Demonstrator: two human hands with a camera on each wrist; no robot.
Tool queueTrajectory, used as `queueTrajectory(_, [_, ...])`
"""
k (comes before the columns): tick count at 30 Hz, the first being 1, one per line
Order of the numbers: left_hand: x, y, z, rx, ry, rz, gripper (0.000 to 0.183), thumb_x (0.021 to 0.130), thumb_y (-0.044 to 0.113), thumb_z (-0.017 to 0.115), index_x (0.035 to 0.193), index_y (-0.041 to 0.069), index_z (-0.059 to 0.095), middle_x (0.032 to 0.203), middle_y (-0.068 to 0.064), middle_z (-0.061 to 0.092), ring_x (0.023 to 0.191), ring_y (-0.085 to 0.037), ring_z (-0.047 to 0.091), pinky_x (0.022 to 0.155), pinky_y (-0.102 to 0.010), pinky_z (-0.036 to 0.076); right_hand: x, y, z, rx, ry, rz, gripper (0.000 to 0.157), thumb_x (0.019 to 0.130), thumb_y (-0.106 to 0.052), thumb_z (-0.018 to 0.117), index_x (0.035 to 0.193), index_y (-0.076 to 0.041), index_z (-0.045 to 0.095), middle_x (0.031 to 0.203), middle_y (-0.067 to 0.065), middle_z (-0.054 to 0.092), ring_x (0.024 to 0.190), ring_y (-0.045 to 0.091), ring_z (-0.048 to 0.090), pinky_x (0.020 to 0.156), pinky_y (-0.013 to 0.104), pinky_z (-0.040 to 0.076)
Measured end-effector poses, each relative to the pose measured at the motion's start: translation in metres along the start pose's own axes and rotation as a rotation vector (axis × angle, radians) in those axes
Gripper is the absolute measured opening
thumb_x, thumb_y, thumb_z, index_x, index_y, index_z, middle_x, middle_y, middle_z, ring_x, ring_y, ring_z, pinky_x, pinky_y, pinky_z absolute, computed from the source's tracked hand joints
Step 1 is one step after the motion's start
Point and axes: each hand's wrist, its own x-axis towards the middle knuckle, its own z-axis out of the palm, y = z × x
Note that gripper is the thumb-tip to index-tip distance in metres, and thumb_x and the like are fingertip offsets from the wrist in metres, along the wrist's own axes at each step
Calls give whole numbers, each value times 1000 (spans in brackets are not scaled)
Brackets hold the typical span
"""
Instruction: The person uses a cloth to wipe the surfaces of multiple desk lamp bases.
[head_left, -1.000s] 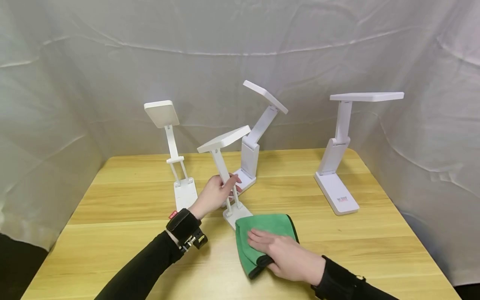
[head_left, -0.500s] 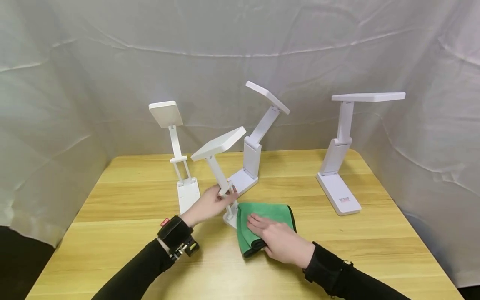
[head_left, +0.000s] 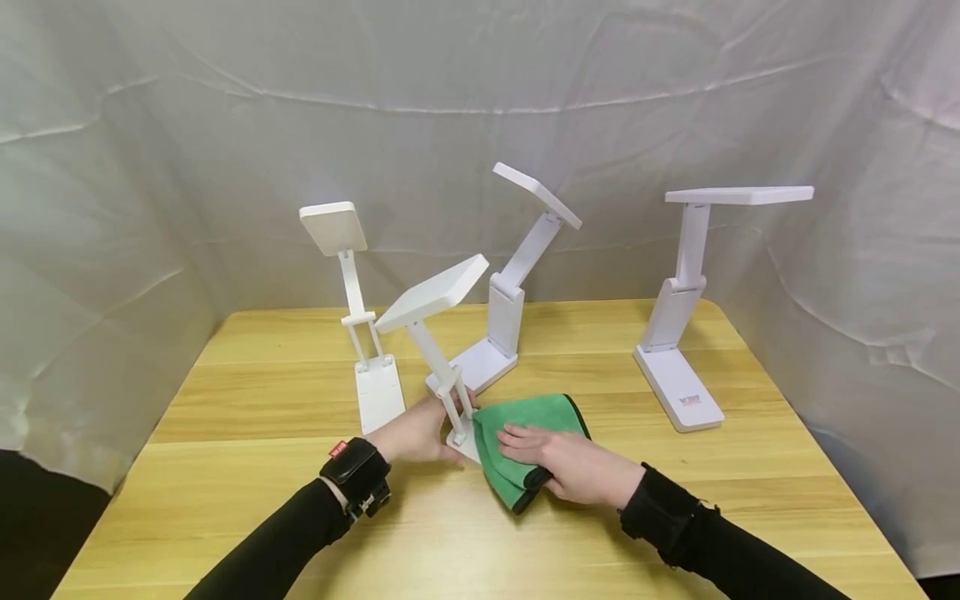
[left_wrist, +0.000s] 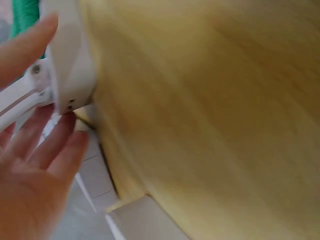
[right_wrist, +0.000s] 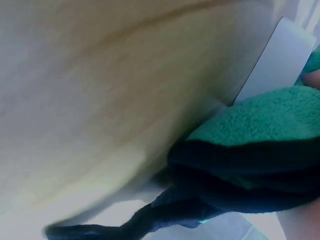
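Observation:
A white folding desk lamp (head_left: 435,296) stands at the middle of the table, its head tilted. My left hand (head_left: 416,429) is low on it, thumb and fingers on either side of the base near the hinge. In the left wrist view the fingertips (left_wrist: 65,132) touch the end of the lamp base (left_wrist: 72,60), with the thumb across the other side. My right hand (head_left: 573,467) holds a folded green cloth (head_left: 543,412) with black edging, its fingers spread over the top. The cloth covers the front part of that lamp's base. Behind my left hand is a second white lamp (head_left: 506,317).
Another white lamp (head_left: 378,396) stands at the left, close to my left wrist. A further lamp (head_left: 678,379) stands at the right with its head level. A pale fabric backdrop (head_left: 420,142) surrounds the wooden table (head_left: 247,400) at the back and sides.
My left hand has slid from the lamp's arm down to its base. The lamp's head has shifted left and slightly lower. My right hand and the cloth have moved slightly away from me.

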Motion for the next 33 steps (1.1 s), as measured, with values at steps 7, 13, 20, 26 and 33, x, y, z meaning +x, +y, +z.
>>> queueTrajectory(7, [-3,5,7,83,47,-84,73,52,24,91,113,11,54,103,4,58,92,-13,57,84,-33,50,-10,-24,-2,-61,12,150,67,77,-9,71,139,-4,46,146,15,40,134,28,36,103,44,40])
queueTrajectory(13, [-6,7,9,136,30,-110,71,54,33,89,115,10,59,107,2,64,95,-15,59,87,-35,49,-4,-38,2,-129,4,143,66,80,-19,70,137,1,45,144,19,41,133,31,36,105,44,37])
queueTrajectory(20, [-4,4,9,161,34,-89,60,56,39,87,105,15,62,95,6,62,87,-12,58,81,-32,51,4,-36,9,-128,70,25,68,76,-10,70,139,-3,45,144,15,42,134,28,36,102,41,40])
queueTrajectory(26, [-4,5,7,135,24,-102,69,53,37,89,111,12,61,103,3,62,95,-16,58,87,-35,49,-33,-27,10,19,57,82,72,74,-4,69,141,-7,43,148,10,38,134,27,36,101,47,41])
queueTrajectory(33, [-2,9,10,165,20,-114,75,55,39,88,118,7,60,111,-2,64,103,-20,57,96,-39,44,-19,-19,4,-42,39,202,67,79,-15,71,139,-2,44,146,16,39,133,29,36,103,45,38])
